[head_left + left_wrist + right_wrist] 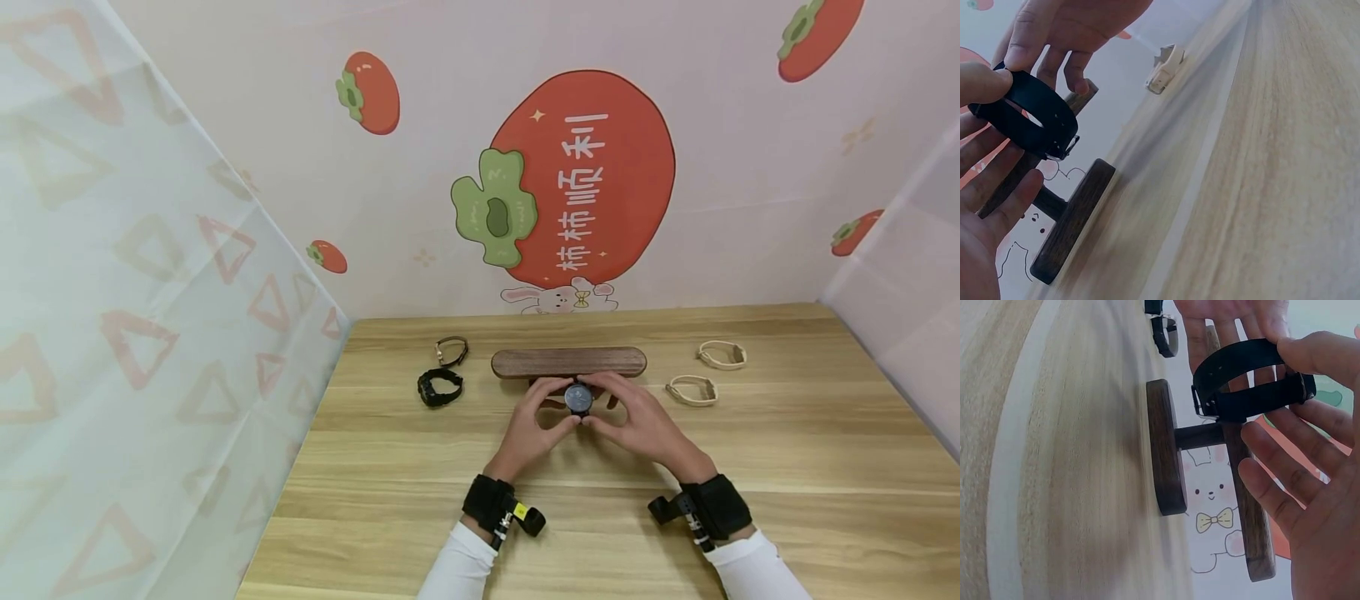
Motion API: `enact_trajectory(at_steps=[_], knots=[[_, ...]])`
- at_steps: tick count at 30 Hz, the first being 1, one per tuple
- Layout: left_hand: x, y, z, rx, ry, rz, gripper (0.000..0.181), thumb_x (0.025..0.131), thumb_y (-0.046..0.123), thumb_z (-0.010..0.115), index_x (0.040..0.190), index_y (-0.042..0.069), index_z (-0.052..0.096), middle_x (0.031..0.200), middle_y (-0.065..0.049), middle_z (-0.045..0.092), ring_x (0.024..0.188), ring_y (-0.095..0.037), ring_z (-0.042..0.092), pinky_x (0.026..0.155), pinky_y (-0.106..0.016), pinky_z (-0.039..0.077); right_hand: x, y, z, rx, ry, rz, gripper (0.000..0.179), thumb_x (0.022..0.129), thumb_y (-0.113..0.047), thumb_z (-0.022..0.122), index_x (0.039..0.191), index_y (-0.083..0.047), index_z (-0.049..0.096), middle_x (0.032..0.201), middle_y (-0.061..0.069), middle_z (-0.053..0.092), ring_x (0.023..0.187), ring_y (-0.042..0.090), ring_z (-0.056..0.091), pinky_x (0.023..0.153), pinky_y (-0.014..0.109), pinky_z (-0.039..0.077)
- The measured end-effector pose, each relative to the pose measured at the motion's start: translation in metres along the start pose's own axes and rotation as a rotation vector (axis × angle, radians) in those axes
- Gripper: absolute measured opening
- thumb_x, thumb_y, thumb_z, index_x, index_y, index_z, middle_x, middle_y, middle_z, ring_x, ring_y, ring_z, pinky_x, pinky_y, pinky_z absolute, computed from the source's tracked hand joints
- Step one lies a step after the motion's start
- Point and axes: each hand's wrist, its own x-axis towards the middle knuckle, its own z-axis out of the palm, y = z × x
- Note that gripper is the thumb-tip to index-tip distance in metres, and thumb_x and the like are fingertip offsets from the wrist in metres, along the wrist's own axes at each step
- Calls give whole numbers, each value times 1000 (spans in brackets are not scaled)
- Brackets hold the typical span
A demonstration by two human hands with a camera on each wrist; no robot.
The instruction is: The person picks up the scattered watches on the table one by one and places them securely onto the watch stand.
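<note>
Both hands pinch a wristwatch [578,399] with a round grey-blue dial and a black strap. My left hand [527,429] has its thumb and fingers at one side of the watch case, and my right hand [637,421] mirrors it on the other. From the wrist views, the strap [1044,103] is buckled into a loop and hangs beneath the case between the two hands. Just beyond the hands stands a dark wooden T-shaped display stand [567,362]. Its base [1165,447] rests on the table, and the hands partly hide its post in the head view.
Left of the stand lie a chunky black watch [439,388] and a thin dark-strapped watch [452,352]. Two cream-banded watches, one farther back [722,355] and one nearer [692,390], lie to the right. Printed sheets [420,208] rise behind and beside the wooden table [375,500].
</note>
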Motion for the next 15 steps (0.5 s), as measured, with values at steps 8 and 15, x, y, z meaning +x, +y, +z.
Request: enact_trajectory(at_steps=[8,15], knots=[[0,-1,0,26,1,25,55,99,9,77,150,11,58,144,-13,60,128,-30,65,104,-41,61,-1,0,1,-3,-1,7,57,90,-19,89,142,-17,65,130,4,71,94,20,67,77,35,58],[-1,-2,-1,37,-17,31,55,99,10,78,151,11,58,144,-13,60,130,-28,63,104,-38,61,-1,2,3,-15,11,-20,53,88,-17,90,136,-15,68,127,6,71,96,23,68,77,40,59]])
